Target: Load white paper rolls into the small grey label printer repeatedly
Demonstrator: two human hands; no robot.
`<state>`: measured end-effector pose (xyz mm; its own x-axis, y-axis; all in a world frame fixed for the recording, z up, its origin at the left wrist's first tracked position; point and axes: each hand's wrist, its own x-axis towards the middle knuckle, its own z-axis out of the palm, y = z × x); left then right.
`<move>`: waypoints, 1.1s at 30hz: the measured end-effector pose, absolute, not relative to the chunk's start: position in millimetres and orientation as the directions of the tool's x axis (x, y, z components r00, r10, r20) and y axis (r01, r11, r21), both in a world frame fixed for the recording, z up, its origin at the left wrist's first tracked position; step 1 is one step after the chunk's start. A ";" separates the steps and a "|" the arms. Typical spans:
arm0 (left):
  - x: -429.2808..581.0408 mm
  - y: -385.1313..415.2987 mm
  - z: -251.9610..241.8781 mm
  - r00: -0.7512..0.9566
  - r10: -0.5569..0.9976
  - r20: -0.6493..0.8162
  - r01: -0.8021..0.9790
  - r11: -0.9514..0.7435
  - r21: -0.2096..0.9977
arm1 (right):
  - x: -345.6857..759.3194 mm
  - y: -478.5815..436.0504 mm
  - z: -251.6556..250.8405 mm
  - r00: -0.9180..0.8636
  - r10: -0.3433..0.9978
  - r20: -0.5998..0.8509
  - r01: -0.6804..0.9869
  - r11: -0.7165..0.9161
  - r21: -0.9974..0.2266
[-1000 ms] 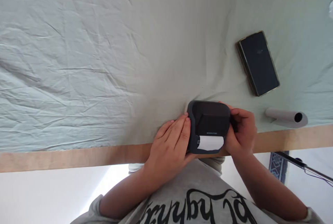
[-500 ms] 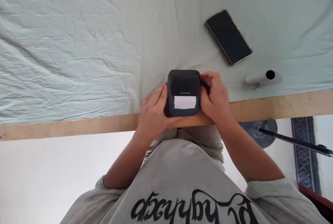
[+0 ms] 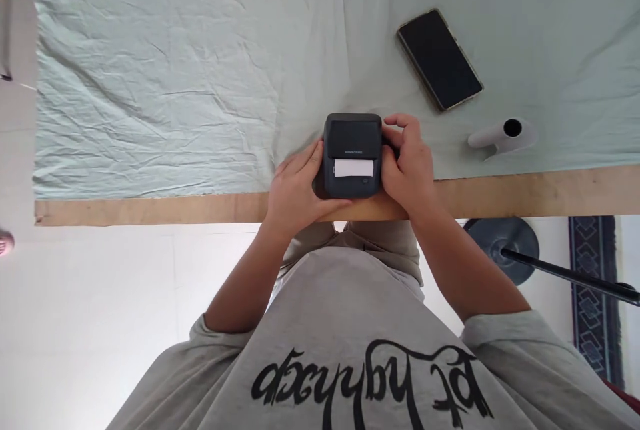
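A small black printer [image 3: 353, 145] with a white paper strip showing at its slot sits at the near edge of the table [image 3: 150, 209], on a pale green cloth [image 3: 175, 83]. My left hand [image 3: 295, 189] clasps its left side, fingers pressed along the casing. My right hand [image 3: 410, 167] grips its right side, fingers curled over the top corner.
A black phone [image 3: 440, 59] lies face up to the right beyond the printer. A white paper roll [image 3: 501, 136] lies on its side near the table edge at right. Below the table are a dark round stand base [image 3: 500, 247] with a pole and a patterned rug [image 3: 590, 297].
The view has shifted so more floor and the cloth's left edge show. The printer between my hands sits a little farther from me; both hands keep their hold.
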<state>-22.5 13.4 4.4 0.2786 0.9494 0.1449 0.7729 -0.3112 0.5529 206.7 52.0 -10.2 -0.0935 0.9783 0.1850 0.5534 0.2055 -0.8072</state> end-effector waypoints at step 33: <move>-22.2 9.2 4.8 0.345 0.931 0.122 0.819 -0.362 0.445 | 192.9 94.4 66.4 -0.431 0.889 -0.153 0.883 0.380 -0.275</move>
<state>-22.2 9.2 4.8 0.3452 0.9306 0.1217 0.8191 -0.3621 0.4449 192.9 94.4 66.4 -0.4305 0.8894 -0.1533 0.8831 0.3800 -0.2753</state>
